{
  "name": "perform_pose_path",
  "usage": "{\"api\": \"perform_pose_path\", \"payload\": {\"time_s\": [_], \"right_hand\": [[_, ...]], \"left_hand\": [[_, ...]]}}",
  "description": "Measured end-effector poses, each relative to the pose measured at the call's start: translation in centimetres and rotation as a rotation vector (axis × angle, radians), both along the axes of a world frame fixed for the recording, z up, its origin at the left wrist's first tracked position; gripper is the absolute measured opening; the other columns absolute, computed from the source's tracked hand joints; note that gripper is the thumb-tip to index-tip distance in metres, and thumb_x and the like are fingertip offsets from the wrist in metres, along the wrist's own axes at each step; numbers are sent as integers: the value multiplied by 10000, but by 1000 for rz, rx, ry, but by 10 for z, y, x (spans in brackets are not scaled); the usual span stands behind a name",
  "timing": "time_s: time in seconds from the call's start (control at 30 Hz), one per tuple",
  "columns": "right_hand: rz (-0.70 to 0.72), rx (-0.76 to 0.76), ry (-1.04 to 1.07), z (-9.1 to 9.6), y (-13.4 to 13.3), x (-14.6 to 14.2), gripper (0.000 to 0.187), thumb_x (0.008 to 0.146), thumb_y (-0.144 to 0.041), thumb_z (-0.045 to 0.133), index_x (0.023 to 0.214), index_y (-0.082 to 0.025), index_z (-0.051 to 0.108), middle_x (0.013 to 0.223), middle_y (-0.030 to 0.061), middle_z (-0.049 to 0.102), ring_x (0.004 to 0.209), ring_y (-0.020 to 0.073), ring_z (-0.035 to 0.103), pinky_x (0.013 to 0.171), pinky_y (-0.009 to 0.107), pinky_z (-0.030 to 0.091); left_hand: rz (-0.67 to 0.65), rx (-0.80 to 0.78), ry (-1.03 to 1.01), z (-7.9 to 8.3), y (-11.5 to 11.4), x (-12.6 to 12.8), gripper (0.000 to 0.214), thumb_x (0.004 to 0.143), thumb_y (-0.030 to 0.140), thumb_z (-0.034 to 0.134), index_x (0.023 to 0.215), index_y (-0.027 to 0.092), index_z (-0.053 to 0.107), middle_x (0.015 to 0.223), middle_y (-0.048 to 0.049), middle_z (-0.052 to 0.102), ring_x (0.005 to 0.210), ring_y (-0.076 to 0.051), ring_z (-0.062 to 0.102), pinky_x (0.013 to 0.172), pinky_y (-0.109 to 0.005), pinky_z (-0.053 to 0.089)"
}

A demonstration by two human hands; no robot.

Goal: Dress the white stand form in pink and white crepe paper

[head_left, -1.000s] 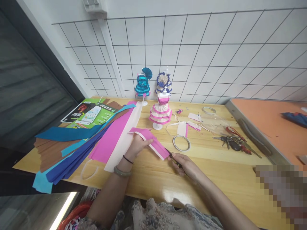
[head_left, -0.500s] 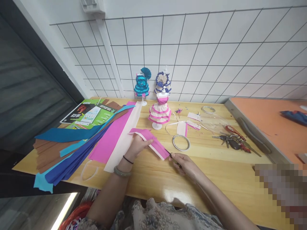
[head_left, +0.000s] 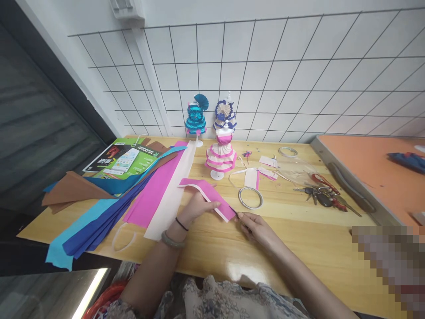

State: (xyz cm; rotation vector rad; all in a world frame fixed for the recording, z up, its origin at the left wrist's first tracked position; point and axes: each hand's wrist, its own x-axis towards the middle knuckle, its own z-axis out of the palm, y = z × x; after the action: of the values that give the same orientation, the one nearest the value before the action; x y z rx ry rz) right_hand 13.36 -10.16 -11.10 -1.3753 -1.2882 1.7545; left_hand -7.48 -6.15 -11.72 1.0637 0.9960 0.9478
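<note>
Head view is showing the left hand (head_left: 201,206) pinching a pink strip (head_left: 207,190) with a white border, its thumb lying on top and its fingers running underneath, mostly hidden. The right hand (head_left: 250,221) is closing narrowly round a dark blade (head_left: 233,210), whose tip is meeting the end of the strip; the grip is hiding the handle, so the kind of tool is staying unclear. The strip is sitting between the two hands, over the surface (head_left: 299,270).

The left thumb is pointing toward the blade, so a slip of the right hand could be bringing the edge onto it. The strip's end is getting no visible support past the thumb, so it could be buckling or twisting, and any cut could be running crooked. A loose pinch could be letting the border shift too.

Beyond the left hand, a small dress (head_left: 221,155) is standing near the strip's far end; a careless swing could be knocking it over. Left of that wrist, a white sheet (head_left: 169,195) is lying near enough for the forearm to be dragging it, perhaps pulling along the pink sheet (head_left: 151,197) beside it.
</note>
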Motion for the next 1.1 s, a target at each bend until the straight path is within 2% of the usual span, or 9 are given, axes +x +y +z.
{"api": "perform_pose_path", "payload": {"time_s": [0.23, 0.4, 0.6, 0.77, 0.87, 0.97, 1.1], "right_hand": [[4, -72, 63, 3, -2, -1, 422, 746, -591, 514, 791, -172, 534, 435, -92, 344, 342, 52, 209, 360, 215, 121], [-4, -62, 54, 5, -2, -3, 407, 747, -588, 518, 747, -181, 502, 454, -87, 355, 347, 51, 229, 355, 210, 134], [4, -115, 39, 7, -2, 2, 474, 743, -626, 503, 837, -163, 541, 479, -94, 343, 331, 35, 194, 355, 205, 92], [-74, -147, 136, 5, -2, 7, 518, 734, -647, 508, 891, -155, 553, 531, -80, 391, 352, 21, 196, 361, 191, 107], [-129, -116, 180, 8, 0, 3, 513, 722, -634, 545, 893, -151, 548, 544, -67, 431, 366, 21, 205, 363, 191, 115], [-170, -44, 107, 11, 3, -4, 542, 643, -554, 677, 970, -140, 552, 478, -90, 408, 361, 28, 212, 369, 195, 131], [-215, 63, 17, 12, 8, -7, 604, 560, -480, 748, 1017, -129, 567, 633, -19, 589, 401, 47, 328, 402, 215, 216]], "left_hand": [[5, 2, 13, 2, 0, 2, 769, 651, 280, 747, 1321, 164, 389, 970, -71, 619, 753, -143, 585, 606, -254, 507], [0, 8, 6, 2, -1, 2, 737, 655, 276, 743, 1305, 172, 413, 957, -64, 627, 757, -148, 596, 608, -255, 514], [61, -15, -11, 2, 1, -1, 763, 634, 279, 757, 1305, 168, 411, 909, -54, 630, 746, -161, 611, 576, -260, 525], [53, -14, -29, 2, 1, 0, 767, 638, 270, 752, 1313, 171, 401, 911, -46, 628, 750, -154, 611, 574, -249, 523], [35, 5, -30, 2, 0, 1, 767, 640, 265, 750, 1316, 177, 397, 923, -48, 632, 774, -160, 610, 594, -255, 520], [-9, 18, -25, 3, -1, 2, 783, 642, 262, 748, 1328, 178, 380, 939, -53, 636, 784, -165, 608, 629, -273, 515], [-25, 54, 9, 3, -1, 1, 770, 634, 257, 755, 1314, 165, 405, 976, -70, 637, 875, -189, 598, 743, -311, 500]]}}
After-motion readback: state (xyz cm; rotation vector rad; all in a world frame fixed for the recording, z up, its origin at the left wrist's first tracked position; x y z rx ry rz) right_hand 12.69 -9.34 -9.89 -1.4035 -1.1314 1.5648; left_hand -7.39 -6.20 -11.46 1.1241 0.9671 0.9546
